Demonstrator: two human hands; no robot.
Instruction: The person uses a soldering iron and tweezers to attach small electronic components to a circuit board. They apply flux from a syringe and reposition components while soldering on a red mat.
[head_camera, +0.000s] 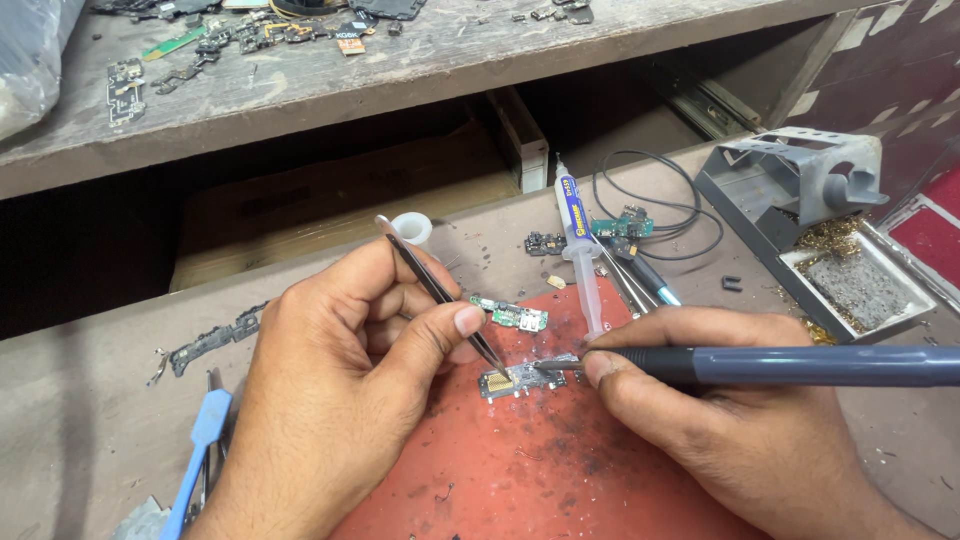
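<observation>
My left hand (345, 385) grips metal tweezers (440, 295), their tips pressing down on a small silvery circuit board (515, 380) that lies on a red work mat (520, 470). My right hand (720, 410) holds a grey soldering iron (790, 366) like a pen, its tip touching the right end of that board. A second small green circuit board (510, 315) lies just behind, at the mat's far edge.
A flux syringe (578, 245) lies behind the mat beside a green board with black cable (640, 215). A grey iron stand with brass wool tray (815, 225) sits at right. Blue-handled tools (200, 440) lie at left. The upper shelf (400, 60) carries scattered phone parts.
</observation>
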